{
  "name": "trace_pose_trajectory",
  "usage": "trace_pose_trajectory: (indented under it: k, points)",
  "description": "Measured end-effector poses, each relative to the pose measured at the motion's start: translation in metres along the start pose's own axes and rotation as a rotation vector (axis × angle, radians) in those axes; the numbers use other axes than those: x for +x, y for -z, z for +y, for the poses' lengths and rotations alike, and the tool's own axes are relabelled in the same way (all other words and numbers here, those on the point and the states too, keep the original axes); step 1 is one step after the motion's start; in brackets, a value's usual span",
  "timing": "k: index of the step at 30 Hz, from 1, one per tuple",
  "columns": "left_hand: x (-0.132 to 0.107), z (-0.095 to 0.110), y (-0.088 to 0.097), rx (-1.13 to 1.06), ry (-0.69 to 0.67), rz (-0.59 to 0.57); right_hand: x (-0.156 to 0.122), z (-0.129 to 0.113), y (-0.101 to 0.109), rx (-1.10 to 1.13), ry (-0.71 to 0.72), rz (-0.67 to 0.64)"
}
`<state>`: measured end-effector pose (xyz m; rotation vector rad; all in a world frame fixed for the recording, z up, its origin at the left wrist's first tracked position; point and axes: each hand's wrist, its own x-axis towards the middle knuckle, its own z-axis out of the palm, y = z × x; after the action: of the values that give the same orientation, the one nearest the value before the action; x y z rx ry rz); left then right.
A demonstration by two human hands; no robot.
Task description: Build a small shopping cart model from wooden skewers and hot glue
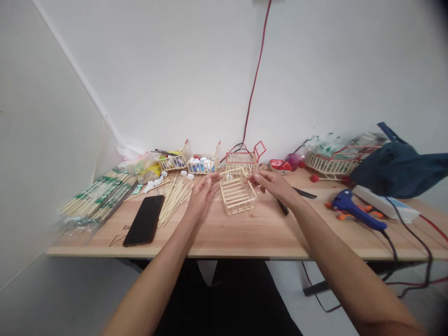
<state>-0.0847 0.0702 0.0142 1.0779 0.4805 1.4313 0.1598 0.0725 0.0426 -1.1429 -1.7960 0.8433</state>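
Note:
A small basket [238, 198] built from thin wooden sticks stands on the table in front of me, its slatted floor showing from above. My left hand [205, 192] is beside its left side, fingers stretched out and apart from one another in part. At the far right corner is my right hand [271, 183], thumb and fingers apart, fingertips close to the rim. Whether either hand touches the sticks I cannot tell. Loose wooden sticks [174, 200] lie in a pile left of my left hand. Under my right wrist lies a black tool [283, 207], partly hidden.
A black phone [144, 220] and packaged sticks [101, 193] lie left. Along the wall stand more stick carts, one with red trim [241, 158], and a red bowl [280, 165]. To the right are a blue glue gun [357, 209], cables, a white box [402, 208] and dark blue cloth [399, 170].

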Motion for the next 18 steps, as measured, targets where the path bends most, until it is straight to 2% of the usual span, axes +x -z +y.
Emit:
trace_pose_trajectory:
  k: [5,10,15,18]
  points:
    - [0.002,-0.008,-0.003,0.065,0.043,-0.020,-0.010,0.012,-0.001,-0.030,-0.037,0.022]
    - [0.000,-0.006,0.004,0.319,0.004,-0.021,-0.016,0.026,0.002,-0.057,-0.077,0.038]
    - [-0.022,0.009,0.012,0.512,0.032,-0.065,-0.020,0.037,0.006,-0.098,-0.048,0.258]
    - [-0.042,0.015,0.011,0.650,0.098,-0.097,-0.022,0.038,0.001,-0.082,-0.025,0.275]
